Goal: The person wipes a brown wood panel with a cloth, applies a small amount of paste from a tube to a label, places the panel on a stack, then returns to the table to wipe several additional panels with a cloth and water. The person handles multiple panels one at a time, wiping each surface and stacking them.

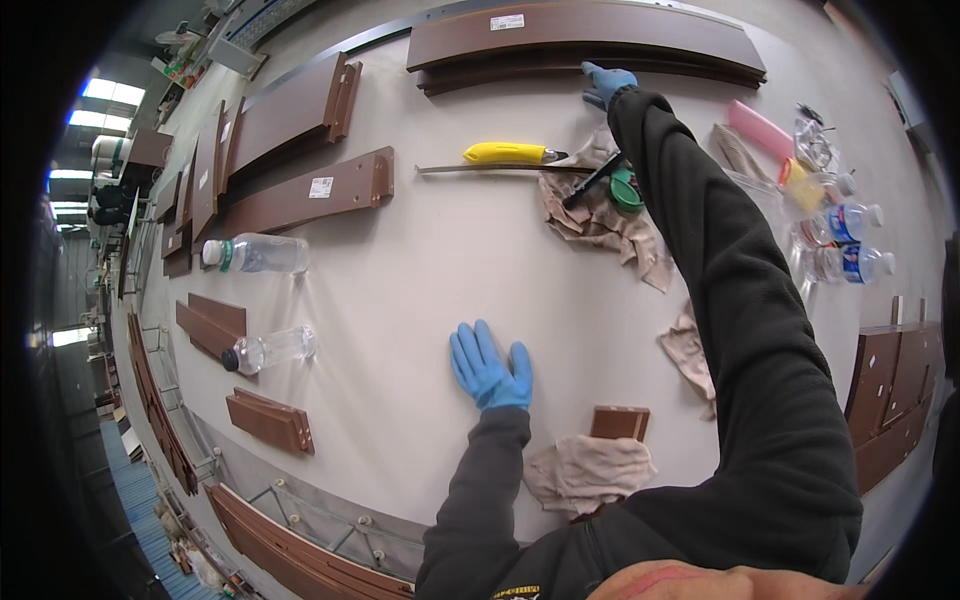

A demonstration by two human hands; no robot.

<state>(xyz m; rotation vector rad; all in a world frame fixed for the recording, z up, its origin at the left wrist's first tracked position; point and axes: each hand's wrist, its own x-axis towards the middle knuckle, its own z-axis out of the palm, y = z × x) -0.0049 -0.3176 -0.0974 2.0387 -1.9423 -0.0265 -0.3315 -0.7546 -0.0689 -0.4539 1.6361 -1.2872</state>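
Note:
My left hand (491,366), in a blue glove, lies flat on the pale tabletop (400,300) with its fingers stretched out. Nothing is in it. My right arm reaches far across, and the blue-gloved right hand (608,83) is at the near edge of a stack of long dark brown panels (585,35). Its fingers are apart; whether they touch the panel I cannot tell. Below that hand lie a yellow utility knife (510,153), a thin metal strip (465,169), a crumpled beige cloth (600,225) and a green round object (626,189), partly behind my sleeve.
More brown panels (300,105) lie at the left, beside two clear bottles (268,254). Water bottles (845,223) and a pink roll (760,130) sit at the right. Near me is a rag (590,472) against a small brown block (619,422).

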